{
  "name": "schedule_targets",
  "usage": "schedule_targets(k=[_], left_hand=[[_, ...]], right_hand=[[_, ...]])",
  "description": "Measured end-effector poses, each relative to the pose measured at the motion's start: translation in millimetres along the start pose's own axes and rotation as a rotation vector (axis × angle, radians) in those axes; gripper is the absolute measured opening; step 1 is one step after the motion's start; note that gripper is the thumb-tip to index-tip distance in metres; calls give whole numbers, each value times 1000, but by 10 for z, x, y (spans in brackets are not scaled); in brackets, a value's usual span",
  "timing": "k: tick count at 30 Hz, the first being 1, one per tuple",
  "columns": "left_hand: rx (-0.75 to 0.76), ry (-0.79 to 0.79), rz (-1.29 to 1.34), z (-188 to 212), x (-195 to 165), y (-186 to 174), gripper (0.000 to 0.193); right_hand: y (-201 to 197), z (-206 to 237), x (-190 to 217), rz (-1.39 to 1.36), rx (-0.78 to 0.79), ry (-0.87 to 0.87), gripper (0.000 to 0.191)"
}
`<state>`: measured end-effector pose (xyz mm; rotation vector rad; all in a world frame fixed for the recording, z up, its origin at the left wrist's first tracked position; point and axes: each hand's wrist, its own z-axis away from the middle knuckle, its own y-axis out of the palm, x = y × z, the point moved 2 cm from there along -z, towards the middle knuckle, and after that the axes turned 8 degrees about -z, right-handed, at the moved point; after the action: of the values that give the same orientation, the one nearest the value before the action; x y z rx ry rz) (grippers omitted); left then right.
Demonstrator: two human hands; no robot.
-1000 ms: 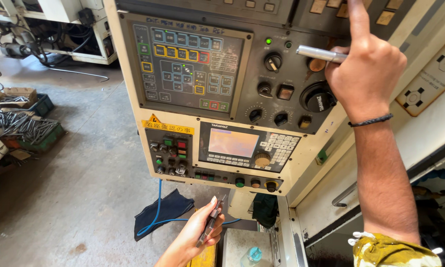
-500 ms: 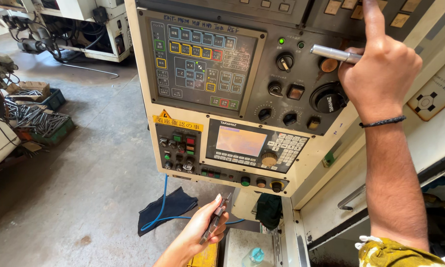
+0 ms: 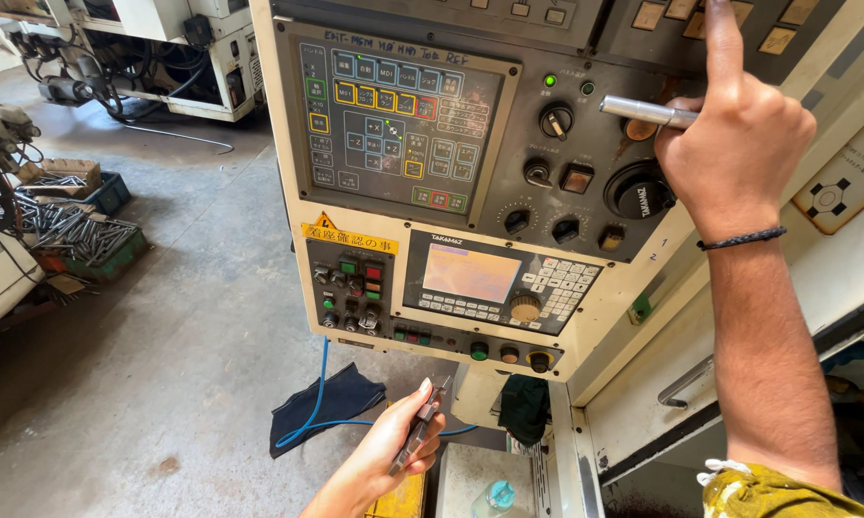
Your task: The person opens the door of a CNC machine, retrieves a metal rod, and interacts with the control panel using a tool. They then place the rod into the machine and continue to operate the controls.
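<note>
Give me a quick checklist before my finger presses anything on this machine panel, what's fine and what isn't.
1. Right hand at the upper button row, index finger raised: ok.
2. Metal rod gripped in the same hand, sticking out over the knobs: not ok, it could knock one.
3. Left hand holds a small dark tool, apart from the panel: ok.
4. Green lamp lit: ok.
5. Which button the finger meets: cannot tell.
6. Small screen lit, content unreadable: cannot tell.
</note>
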<state>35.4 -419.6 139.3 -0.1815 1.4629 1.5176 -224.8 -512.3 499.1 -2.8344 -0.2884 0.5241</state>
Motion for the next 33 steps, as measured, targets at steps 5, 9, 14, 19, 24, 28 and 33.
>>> schedule_targets(k=[5, 9, 14, 19, 24, 28, 33], left_hand=[[-29, -24, 20, 13, 4, -1, 35], [-15, -26, 22, 13, -5, -10, 36], [-7, -38, 28, 17, 0, -26, 36], [18, -22, 11, 29, 8, -8, 37], [-46, -66, 13, 64, 26, -4, 35], [-31, -64, 19, 78, 47, -7, 35], [-14, -61, 31, 101, 75, -23, 36]], right_hand=[[54, 33, -66, -11, 6, 6, 85], [162, 62, -151, 40, 17, -2, 80], [187, 81, -189, 28, 18, 0, 76], [67, 13, -72, -20, 0, -3, 74], [-27, -61, 33, -39, -6, -1, 75], [-32, -66, 48, -23, 0, 5, 73], [-39, -68, 43, 0, -3, -20, 74]])
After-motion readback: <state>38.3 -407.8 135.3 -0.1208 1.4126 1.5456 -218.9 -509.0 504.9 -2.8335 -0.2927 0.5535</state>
